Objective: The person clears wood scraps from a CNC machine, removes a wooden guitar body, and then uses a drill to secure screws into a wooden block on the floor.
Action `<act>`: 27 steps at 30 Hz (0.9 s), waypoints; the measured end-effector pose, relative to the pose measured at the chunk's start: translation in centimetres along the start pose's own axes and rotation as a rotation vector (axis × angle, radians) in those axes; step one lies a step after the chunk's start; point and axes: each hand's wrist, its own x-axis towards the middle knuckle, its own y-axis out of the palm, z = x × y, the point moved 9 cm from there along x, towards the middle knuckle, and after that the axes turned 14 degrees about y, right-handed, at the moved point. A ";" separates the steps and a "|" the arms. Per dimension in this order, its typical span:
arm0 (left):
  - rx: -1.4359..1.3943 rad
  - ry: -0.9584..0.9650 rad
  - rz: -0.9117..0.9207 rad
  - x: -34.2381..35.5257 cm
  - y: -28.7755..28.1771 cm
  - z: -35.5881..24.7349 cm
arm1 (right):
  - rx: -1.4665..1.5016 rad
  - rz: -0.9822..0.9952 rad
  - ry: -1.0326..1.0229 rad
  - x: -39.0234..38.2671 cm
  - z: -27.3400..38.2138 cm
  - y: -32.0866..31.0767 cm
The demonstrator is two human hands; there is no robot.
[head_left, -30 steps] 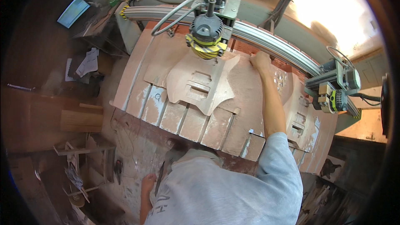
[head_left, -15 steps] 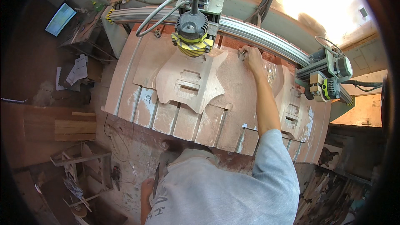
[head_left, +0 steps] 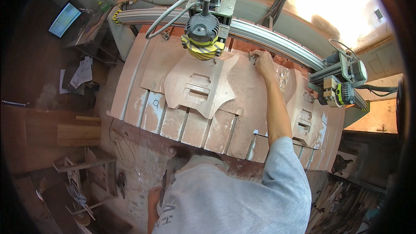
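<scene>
My right hand (head_left: pixel 263 60) reaches across the slotted bed of a gantry router. Its fingers are closed on a small metal clamp (head_left: pixel 252 57) at the bed's far side. Left of that arm lies a pale wooden guitar body (head_left: pixel 180 82) with routed pockets, partly under the black and yellow router head (head_left: pixel 202 37). A second pale guitar body (head_left: pixel 299 119) lies to the right of my forearm. Low at my left side hangs my left hand (head_left: pixel 154 195), beside a dark narrow edge; its fingers are too hidden to read.
An aluminium gantry beam (head_left: pixel 268 37) spans the back of the bed. Another router head (head_left: pixel 340 92) hangs at its right end. A grey cable (head_left: pixel 151 28) loops down on the left. A screen (head_left: pixel 65 19), a wooden frame (head_left: pixel 86 169) and wood offcuts (head_left: pixel 327 199) surround the machine.
The whole view has shifted slightly. My right hand stays at the same clamp, its fingers a little differently set. The guitar bodies and router heads keep their places.
</scene>
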 end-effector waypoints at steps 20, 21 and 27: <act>-0.114 0.282 -0.376 11.5 -9.6 -19.0 | -0.450 -0.046 -0.169 -3.9 5.3 5.1; -0.062 0.382 -0.353 14.1 -10.8 -21.5 | -0.469 -0.062 -0.174 -4.2 5.3 5.1; 0.060 0.589 -0.422 27.0 -14.6 -36.4 | -0.493 -0.057 -0.191 -3.7 4.6 6.3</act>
